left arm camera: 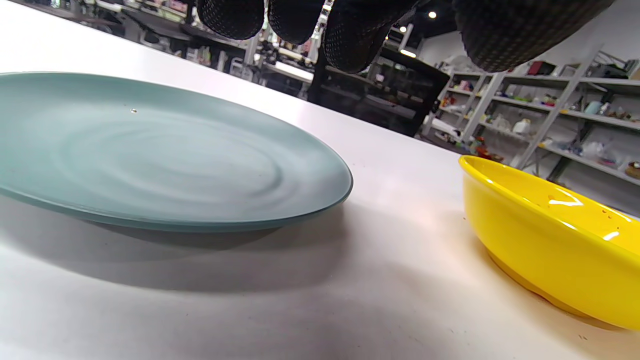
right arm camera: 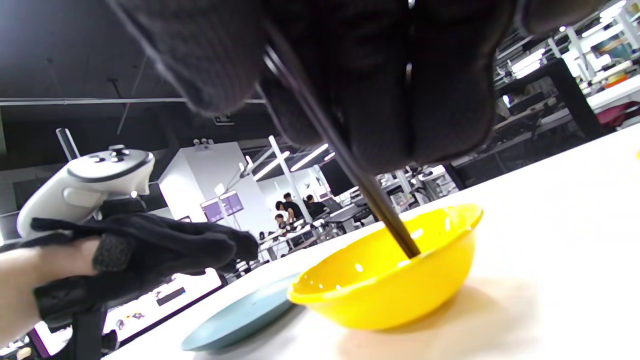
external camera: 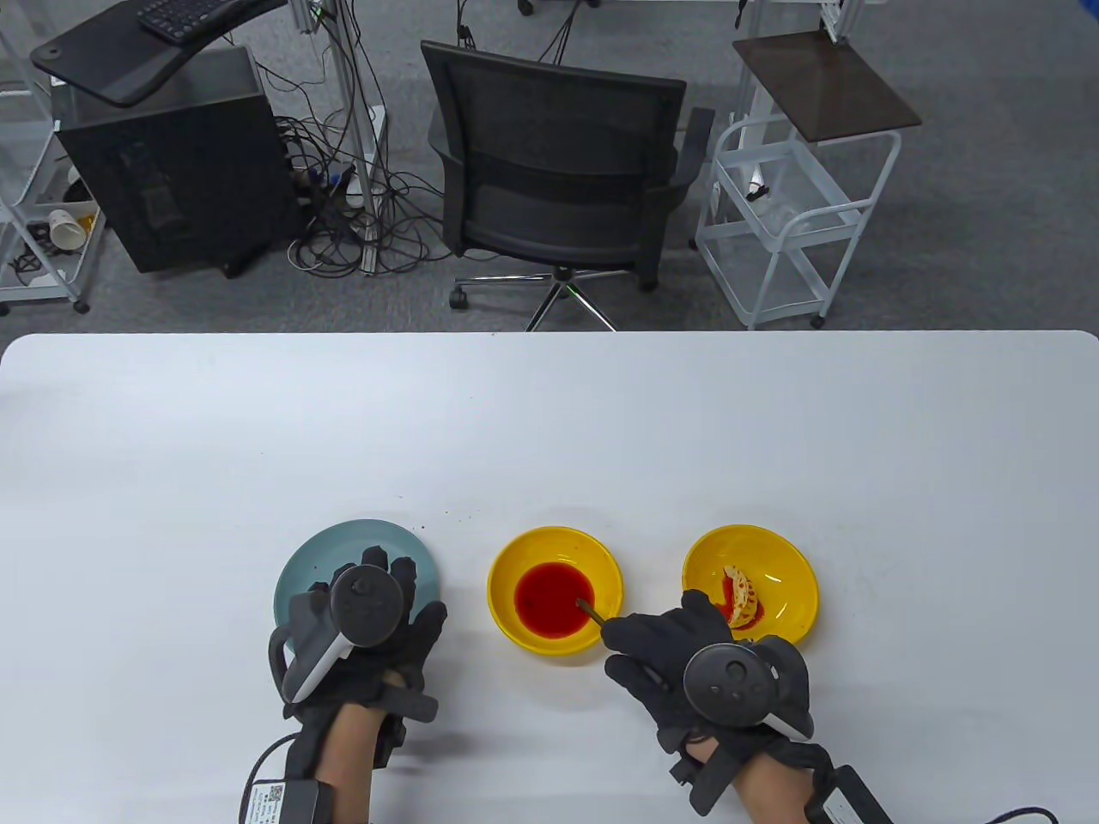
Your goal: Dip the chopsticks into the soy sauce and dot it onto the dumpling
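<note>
A yellow bowl [external camera: 555,590] of red sauce [external camera: 555,599] sits at the table's front centre. My right hand [external camera: 678,657] grips dark chopsticks [external camera: 590,608], whose tips reach into the sauce at its right edge. In the right wrist view the chopsticks [right arm camera: 350,170] slant down into the bowl [right arm camera: 385,280]. A second yellow bowl [external camera: 749,584] to the right holds a dumpling [external camera: 740,597] with red dots on it. My left hand [external camera: 378,614] hovers flat over a teal plate [external camera: 361,549], fingers spread, holding nothing; the left wrist view shows its fingertips [left arm camera: 295,20] above the plate [left arm camera: 150,155].
The white table [external camera: 549,429] stretches wide behind the dishes. Small dark specks lie on the table [external camera: 446,515] behind the plate. An office chair [external camera: 558,172], a white trolley [external camera: 790,215] and a computer tower [external camera: 172,154] stand beyond the far edge.
</note>
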The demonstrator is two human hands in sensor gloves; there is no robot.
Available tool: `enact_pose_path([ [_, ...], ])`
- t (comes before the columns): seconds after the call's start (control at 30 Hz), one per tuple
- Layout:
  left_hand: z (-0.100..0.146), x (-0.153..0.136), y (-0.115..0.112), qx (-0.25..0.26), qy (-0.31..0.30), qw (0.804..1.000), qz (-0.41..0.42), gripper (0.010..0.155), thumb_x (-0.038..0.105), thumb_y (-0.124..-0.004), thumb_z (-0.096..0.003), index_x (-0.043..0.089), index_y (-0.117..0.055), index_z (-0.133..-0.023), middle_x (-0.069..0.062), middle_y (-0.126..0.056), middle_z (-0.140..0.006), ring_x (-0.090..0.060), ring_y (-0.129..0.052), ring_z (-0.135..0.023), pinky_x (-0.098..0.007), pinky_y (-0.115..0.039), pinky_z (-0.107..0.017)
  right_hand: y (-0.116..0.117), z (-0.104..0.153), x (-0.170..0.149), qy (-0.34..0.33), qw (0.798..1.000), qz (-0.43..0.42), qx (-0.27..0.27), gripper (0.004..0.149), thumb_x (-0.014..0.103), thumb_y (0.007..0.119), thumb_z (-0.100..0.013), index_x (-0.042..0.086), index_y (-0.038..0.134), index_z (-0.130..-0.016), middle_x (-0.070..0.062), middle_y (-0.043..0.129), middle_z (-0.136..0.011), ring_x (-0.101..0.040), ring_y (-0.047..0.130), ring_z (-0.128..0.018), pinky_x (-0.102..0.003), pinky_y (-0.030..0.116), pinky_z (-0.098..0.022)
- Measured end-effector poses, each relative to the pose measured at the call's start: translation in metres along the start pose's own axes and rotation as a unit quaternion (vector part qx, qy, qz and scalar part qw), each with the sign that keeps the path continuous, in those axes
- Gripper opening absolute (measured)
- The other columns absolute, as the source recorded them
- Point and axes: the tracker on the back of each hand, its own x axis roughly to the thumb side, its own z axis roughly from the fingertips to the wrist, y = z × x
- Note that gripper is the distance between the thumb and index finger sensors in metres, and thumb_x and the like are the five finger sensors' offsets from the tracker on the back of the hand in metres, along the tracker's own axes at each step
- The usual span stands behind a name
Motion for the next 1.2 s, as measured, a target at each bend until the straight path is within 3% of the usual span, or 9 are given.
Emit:
enact_pose_path([
  [0.97, 0.000, 0.001, -0.002, -0.003, 0.000, 1.000, -0.001, 0.077, 0.063, -0.071, -0.0479, 0.020, -0.059, -0.110, -0.009, -0.042, -0.119, -0.047, -0.051, -0.107, -0.073, -0.036, -0.072, -0.002, 0.001, 0.000, -0.014, 1.000, -0.021, 0.004, 0.051, 0.048, 0.077, -0.042, 0.016, 0.087, -0.082, -0.015, 0.100, -0.076, -0.042, 0.099, -0.063, -0.075, 0.054, -0.066],
  [1.2, 0.000, -0.001, 0.000, -0.002, 0.004, 1.000, 0.001, 0.077, 0.063, -0.071, -0.0478, 0.020, -0.059, -0.111, -0.009, -0.042, -0.119, -0.047, -0.051, -0.107, -0.073, -0.036, -0.072, -0.034, 0.007, -0.009, -0.006, 0.996, -0.058, -0.063, 0.052, 0.047, 0.077, -0.042, 0.015, 0.086, -0.082, -0.016, 0.099, -0.076, -0.043, 0.098, -0.063, -0.075, 0.053, -0.066],
])
